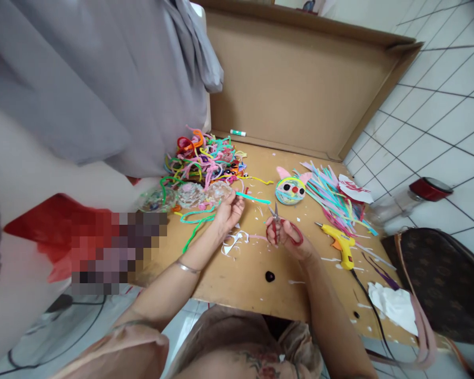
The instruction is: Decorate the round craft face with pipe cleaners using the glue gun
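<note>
Scissors (278,223) in right hand (288,237), fingers through red handles, blades aimed at 12 o'clock, slightly tilted toward 11; long axis runs near-to-far across the bench (240,279). Left hand (229,210) pinches a teal pipe cleaner (253,198), which runs toward 3 o'clock, nearly level. Pipe-cleaner heap (205,158) at 11 o'clock of left hand. Glue gun (339,245) at 3 o'clock of scissors, well apart.

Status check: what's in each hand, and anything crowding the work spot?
Left hand pinches teal pipe cleaner. Right hand grips red scissors, blades up. Paper scraps beneath; glue gun lies alongside.
</note>
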The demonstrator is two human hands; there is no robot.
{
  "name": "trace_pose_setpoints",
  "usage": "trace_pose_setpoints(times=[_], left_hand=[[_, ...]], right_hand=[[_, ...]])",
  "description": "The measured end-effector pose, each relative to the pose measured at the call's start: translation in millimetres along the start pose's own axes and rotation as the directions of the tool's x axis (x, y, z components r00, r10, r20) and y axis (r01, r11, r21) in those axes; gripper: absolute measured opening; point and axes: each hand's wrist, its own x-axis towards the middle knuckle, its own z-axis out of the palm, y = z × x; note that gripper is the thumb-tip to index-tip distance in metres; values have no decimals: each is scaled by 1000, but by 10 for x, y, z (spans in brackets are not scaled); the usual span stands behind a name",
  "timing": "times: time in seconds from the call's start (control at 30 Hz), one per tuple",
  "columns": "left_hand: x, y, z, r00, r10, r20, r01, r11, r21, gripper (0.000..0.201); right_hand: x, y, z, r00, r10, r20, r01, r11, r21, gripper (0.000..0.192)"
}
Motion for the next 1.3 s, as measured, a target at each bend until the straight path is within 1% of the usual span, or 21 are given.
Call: trace_pose_setpoints(times=[0.1, 0.2, 0.4, 0.5, 0.6, 0.77, 0.97, 1.07, 1.13, 1.3], left_hand=[[-8, -20, -5, 1000, -6, 9, 6, 1000, 10, 21], [-6, -31, -18, 999, -2, 35, 2, 1000, 1, 16], [-57, -33, 16, 999, -22, 29, 23, 1000, -16, 24], [-65, -40, 22, 999, -15, 30, 15, 999, -29, 25], [-46, -42, 12, 1000, -6, -12, 5, 998, -67, 22], [-39, -33, 17, 999, 0, -50, -5, 994, -109, 22], [-74, -57, 42, 999, -5, -49, -1, 993, -120, 23], [-82, -70, 30, 1000, -9, -24, 7, 995, -98, 19], [-88, -71, 16, 1000, -27, 11, 28, 997, -66, 17], [-101, -100, -34, 980, -116, 160, 108, 992, 58, 15]], right_hand=[[-1, -13, 3, 999, 17, -33, -17, 1000, 3, 61], [-6, -25, 14, 999, 19, -30, -18, 999, 32, 62], [9, -3, 17, 999, 20, -47, -17, 998, 61, 63], [17, 33, -7, 1000, -31, -4, 31, 989, 142, 61], [15, 49, -20, 997, -75, 33, 67, 978, 199, 55], [15, 36, -3, 995, -73, 65, 55, 968, 244, 52], [40, 58, -16, 998, -52, 43, 40, 970, 239, 54], [46, 74, -34, 999, -46, 18, 41, 973, 227, 55], [49, 78, -39, 999, -44, 1, 43, 973, 227, 55], [64, 53, -10, 997, -75, -34, 82, 954, 289, 53]])
